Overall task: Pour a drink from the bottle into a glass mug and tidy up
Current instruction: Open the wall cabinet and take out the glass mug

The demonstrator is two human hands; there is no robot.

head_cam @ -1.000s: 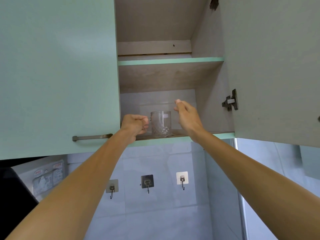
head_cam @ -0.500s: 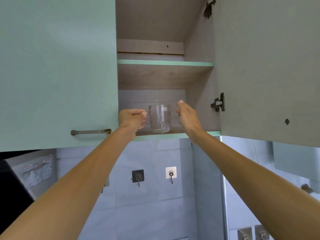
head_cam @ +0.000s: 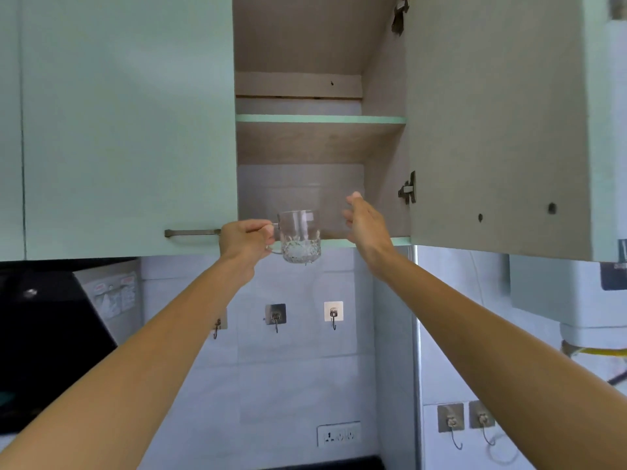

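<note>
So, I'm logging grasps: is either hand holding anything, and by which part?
The left hand grips the glass mug by its handle. The right hand, open beside the mug, holds nothing.

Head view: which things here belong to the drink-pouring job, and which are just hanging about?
Job: glass mug; left hand, holding the mug's handle; right hand, open beside the mug; open cabinet.
Just there: wall hooks; power socket; door handle on the closed door.
</note>
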